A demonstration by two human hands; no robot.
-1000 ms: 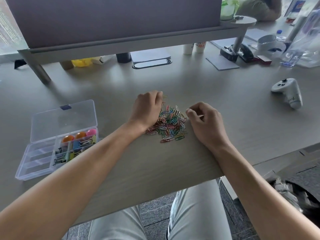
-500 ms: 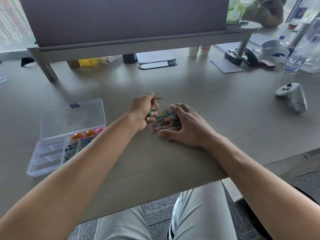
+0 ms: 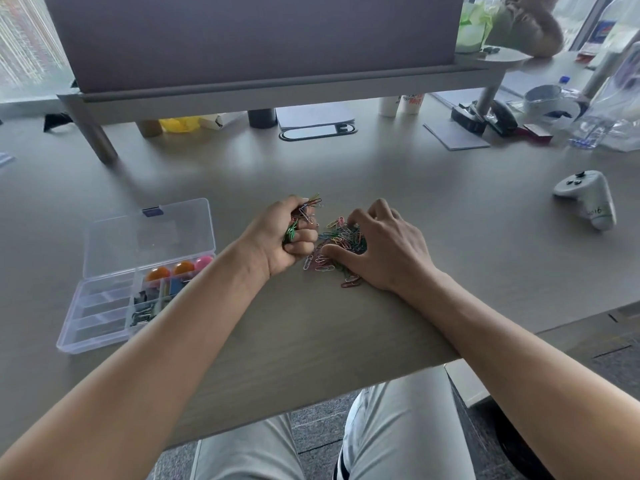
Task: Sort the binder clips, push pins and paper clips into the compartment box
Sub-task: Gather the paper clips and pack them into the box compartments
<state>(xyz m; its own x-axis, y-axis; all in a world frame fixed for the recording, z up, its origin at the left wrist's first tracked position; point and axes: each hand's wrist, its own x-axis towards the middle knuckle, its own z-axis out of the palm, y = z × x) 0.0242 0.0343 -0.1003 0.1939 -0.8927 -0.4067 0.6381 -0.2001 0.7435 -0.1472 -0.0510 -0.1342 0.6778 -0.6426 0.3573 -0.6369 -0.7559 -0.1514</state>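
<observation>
A pile of coloured paper clips (image 3: 337,237) lies on the desk in front of me. My left hand (image 3: 280,237) is closed in a fist around a bunch of paper clips, some sticking out above the thumb. My right hand (image 3: 384,247) rests on the right side of the pile, fingers curled over the clips with the thumb at the pile's near edge. To the left stands the clear compartment box (image 3: 93,320), lid open, with orange and pink push pins (image 3: 180,268) and dark binder clips (image 3: 142,311) in its right compartments.
A grey desk partition (image 3: 242,39) on metal legs stands across the back. A white game controller (image 3: 588,199) lies at the right. Cups, a stapler, a notepad and plastic bags crowd the back right. The desk's front edge runs just below my forearms.
My left hand closed on a bunch of paper clips and lifted slightly. My right hand moved left from the pile's edge onto the pile and curled over it.
</observation>
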